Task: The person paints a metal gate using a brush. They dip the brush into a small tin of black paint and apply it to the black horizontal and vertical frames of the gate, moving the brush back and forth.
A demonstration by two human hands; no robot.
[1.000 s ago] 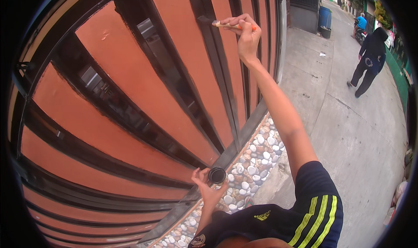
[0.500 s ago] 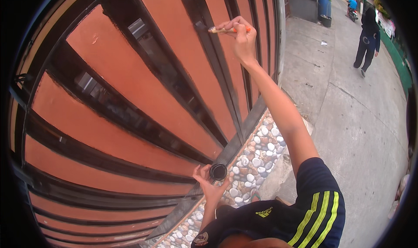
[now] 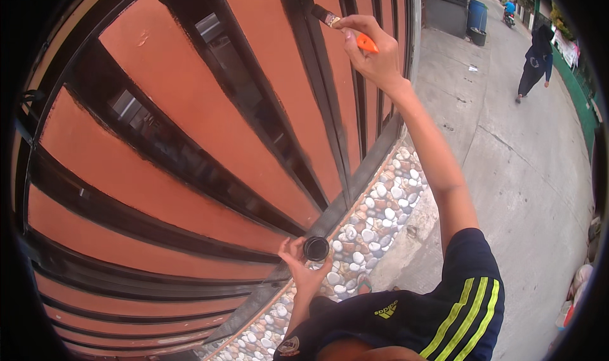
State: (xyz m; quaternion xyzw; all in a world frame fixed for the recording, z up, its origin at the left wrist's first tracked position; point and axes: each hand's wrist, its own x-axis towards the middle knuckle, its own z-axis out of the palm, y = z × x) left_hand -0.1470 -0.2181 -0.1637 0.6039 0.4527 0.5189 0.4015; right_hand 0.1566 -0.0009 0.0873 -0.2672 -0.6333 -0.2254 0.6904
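A dark-bristled paintbrush (image 3: pixel 331 20) is gripped by the right hand (image 3: pixel 379 53) at 1 smooth black slat (image 3: pixel 319 76) on the far left, while a round black cup (image 3: pixel 316 249) is clasped near, above rounded pebbles (image 3: pixel 368 235), by the left hand (image 3: pixel 307 275).

1 paintbrush (image 3: pixel 332 20), dark-bristled with an orange-ended handle, slants in the right hand (image 3: pixel 374 51), bristles up and left beyond the fingertips. 1 round black cup (image 3: pixel 316 249) sits mouth up between the left hand (image 3: pixel 306 273)'s thumb and fingers. The gate (image 3: pixel 184 123), orange-brown panels between black bars, spreads left of the right hand.
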